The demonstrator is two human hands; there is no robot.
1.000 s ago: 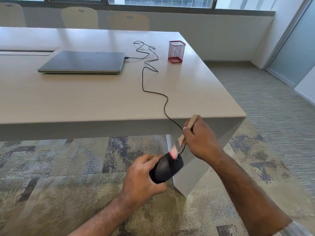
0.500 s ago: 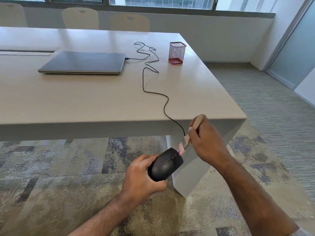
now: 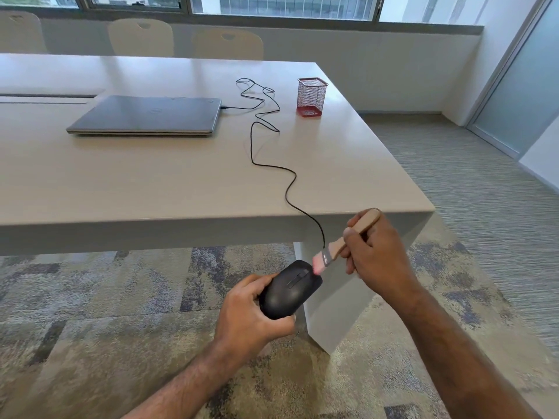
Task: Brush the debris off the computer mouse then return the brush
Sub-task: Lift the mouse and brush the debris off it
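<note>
The left hand point(image 3: 248, 313) is wrapped around a black wired computer mouse point(image 3: 289, 290), holding it out in the air below the front edge of the surface point(image 3: 151, 182), over the patterned carpet point(image 3: 90, 313). Fingers are curled under and around the back half, so the buttons and scroll wheel face up and stay uncovered. The right hand point(image 3: 379, 252) is closed on the wooden handle of a small paintbrush point(image 3: 348, 237), kind of like holding a pen, with the end of the handle poking up past the knuckles. The brush is tilted down to the left and its pinkish bristles are touching the front tip of the mouse, right by where the cable point(image 3: 290, 189) comes out.

That black cable runs up over the edge of the surface, snakes across it in a few loose loops and plugs into the side of a closed grey laptop point(image 3: 145, 116) sitting further back. Just right of the loops there's a red mesh pen cup point(image 3: 311, 96), standing upright near the far right corner. Looks empty as far as I can tell from here. Behind the surface a few pale chairs point(image 3: 140, 37) are lined up under the windows.
</note>
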